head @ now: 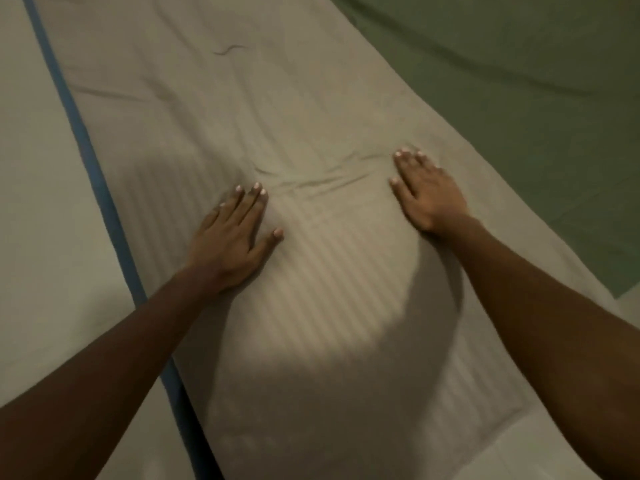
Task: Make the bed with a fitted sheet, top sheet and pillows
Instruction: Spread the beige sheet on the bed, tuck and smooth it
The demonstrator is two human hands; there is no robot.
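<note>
Left to right:
- Far left: plain beige cloth, bordered by a blue band running from near to far.
- Right of the band: striped sheet, a long beige strip laid along the bed. Probably the top sheet, can't confirm.
- Left hand: palm down on the striped sheet just right of the band. Fingers are straight and close together, thumb out to the right. It grips nothing. The forearm comes in from near left.
- Between the hands: a run of creases, just beyond the fingertips.
- Right hand: also flat on the sheet with fingers extended and holding nothing. It sits a bit farther out than the left. The forearm comes in from near right.
- Far right: green sheet showing past the striped sheet's edge, likely the fitted one.

Step in hand: smoothing the striped sheet, I'd say. No pillows in view.

Next move calls for both palms to sweep outward and away over the creases with light, even pressure, so the cloth slides flat rather than bunching. More wrinkles lie farther up.
</note>
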